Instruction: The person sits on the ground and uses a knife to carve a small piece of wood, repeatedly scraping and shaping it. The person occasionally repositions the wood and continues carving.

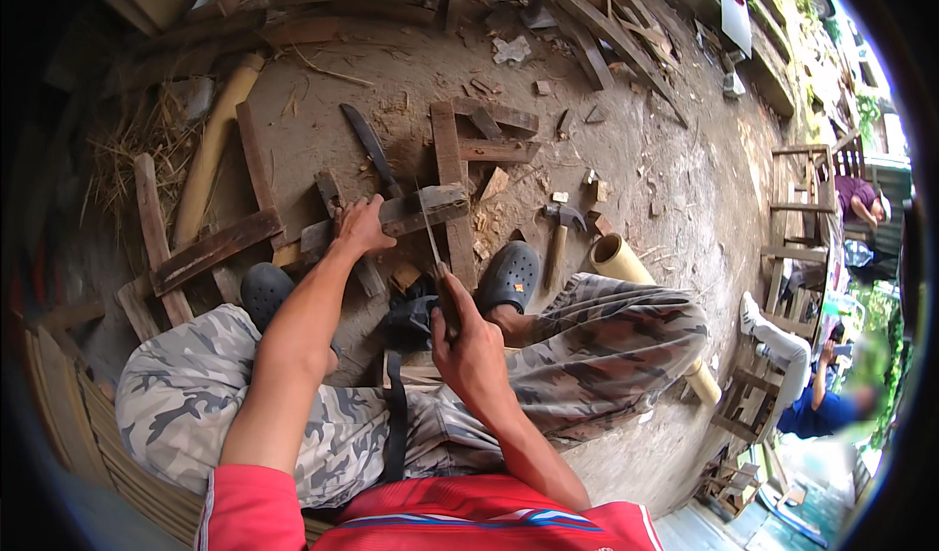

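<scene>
A short wooden block (411, 214) was found lying across the dirt ground (626, 160) between the seated person's feet, and it serves here as the landmark. The left hand (360, 226) was pressed flat on the block's left end, fingers spread and gripping nothing, apparently to keep the piece steady. The right hand (469, 341) was closed tightly round the handle of a knife (433, 243), held on the near side of the block; the blade was raised with its tip meeting the block's top edge, a position judged suitable for splitting or paring. A dark clog (509, 275) was planted just right of and below the block. A hammer (559, 228) was laid to the block's right within reach, and a machete (370, 145) beyond it. A bamboo tube (626, 263) was noted further right.
</scene>
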A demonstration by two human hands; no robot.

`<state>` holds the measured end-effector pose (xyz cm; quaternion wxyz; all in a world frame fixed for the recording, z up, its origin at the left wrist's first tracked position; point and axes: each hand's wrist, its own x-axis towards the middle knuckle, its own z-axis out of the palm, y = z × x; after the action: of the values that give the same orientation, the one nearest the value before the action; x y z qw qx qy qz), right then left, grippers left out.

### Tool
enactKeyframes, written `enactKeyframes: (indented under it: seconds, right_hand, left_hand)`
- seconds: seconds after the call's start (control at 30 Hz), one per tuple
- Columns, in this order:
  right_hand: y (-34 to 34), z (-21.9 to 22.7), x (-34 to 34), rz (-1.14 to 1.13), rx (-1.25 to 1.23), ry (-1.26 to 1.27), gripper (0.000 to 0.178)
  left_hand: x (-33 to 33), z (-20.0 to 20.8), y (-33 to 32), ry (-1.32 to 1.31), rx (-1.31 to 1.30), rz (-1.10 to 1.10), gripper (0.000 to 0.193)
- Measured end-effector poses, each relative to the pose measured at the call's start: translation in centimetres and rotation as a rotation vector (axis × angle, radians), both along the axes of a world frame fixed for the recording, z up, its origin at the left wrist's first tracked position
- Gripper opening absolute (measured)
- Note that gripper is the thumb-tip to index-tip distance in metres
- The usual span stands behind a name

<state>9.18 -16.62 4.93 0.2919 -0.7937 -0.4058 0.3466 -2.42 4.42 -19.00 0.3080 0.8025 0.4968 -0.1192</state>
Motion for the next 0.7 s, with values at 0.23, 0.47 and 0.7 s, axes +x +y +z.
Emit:
enactKeyframes:
  seconds: [0.23,0.47,0.7]
  right_hand:
    - [-0.2,-1.7,0.3,0.046,0.091,-0.066,0.052]
    - [-0.2,-0.4,-0.1,0.058,0.056,-0.063,0.056]
    - [2.3,-3.3,1.3,-0.009,0.081,-0.028,0.054]
  left_hand:
    - [0.4,0.6,0.2,0.012,-0.006,0.001,0.089]
    - [0.1,0.2,0.6,0.046,0.014,0.001,0.09]
    - [0.9,1.5,0.6,0.02,-0.028,0.009,0.084]
